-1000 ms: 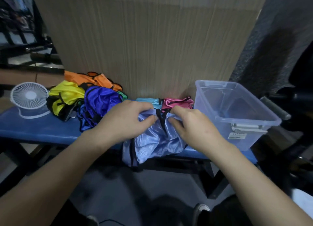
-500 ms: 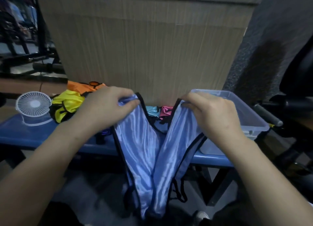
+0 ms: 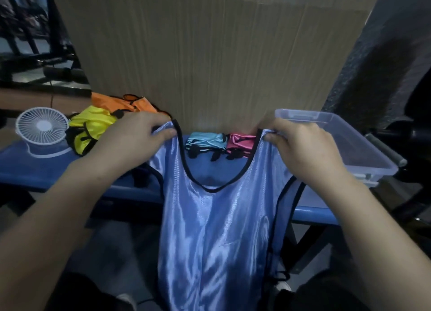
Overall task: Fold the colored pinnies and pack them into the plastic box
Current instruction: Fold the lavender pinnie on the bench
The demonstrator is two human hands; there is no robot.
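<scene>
The light-blue pinny (image 3: 217, 229), bunched on the blue surface (image 3: 35, 168) a second ago and hanging in two narrow folds half a second ago, is now spread flat between the hands with its neckline open. The left hand (image 3: 130, 140) and right hand (image 3: 303, 147) have moved apart, each with fingers pinching a shoulder strap. It hangs off the surface's front edge, left of the plastic box (image 3: 363, 145), in front of the folded cyan pinny (image 3: 205, 140) and pink pinny (image 3: 240, 141).
</scene>
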